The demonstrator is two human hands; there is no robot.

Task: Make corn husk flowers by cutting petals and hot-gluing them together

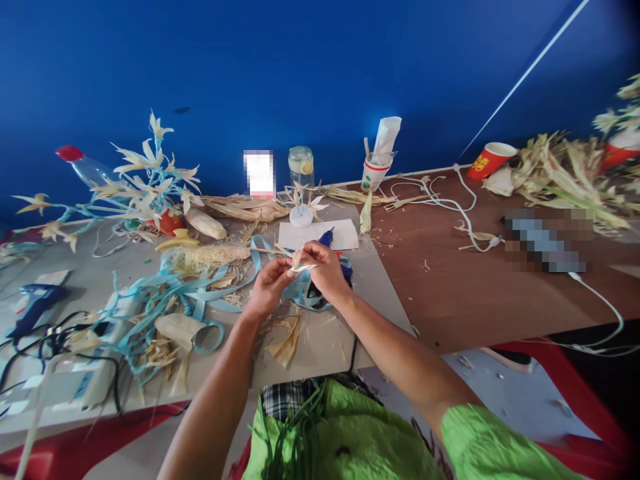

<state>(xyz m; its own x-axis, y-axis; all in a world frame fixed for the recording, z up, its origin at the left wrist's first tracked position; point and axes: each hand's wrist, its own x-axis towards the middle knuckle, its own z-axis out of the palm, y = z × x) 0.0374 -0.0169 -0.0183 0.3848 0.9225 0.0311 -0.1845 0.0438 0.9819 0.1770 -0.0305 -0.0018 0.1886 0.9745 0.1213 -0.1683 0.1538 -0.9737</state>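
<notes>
Both hands meet above the grey table, working on a pale strip of corn husk (304,268). My left hand (270,283) pinches its left side between thumb and fingers. From the other side, my right hand (327,270) grips it with curled fingers. A thin stick-like piece (267,251) runs to the left from the hands; whether it is joined to the husk I cannot tell. Partly hidden behind my right hand is a blue glue gun (327,237). Light blue ribbon (255,263) lies in loops left of the hands.
Husk flowers (155,167) stand at the back left, near a second blue glue gun (37,307) and a white power strip (100,360). A clear jar (301,167), a white cup (376,172) and a red paper cup (493,160) line the back. White cables (465,213) cross the brown surface.
</notes>
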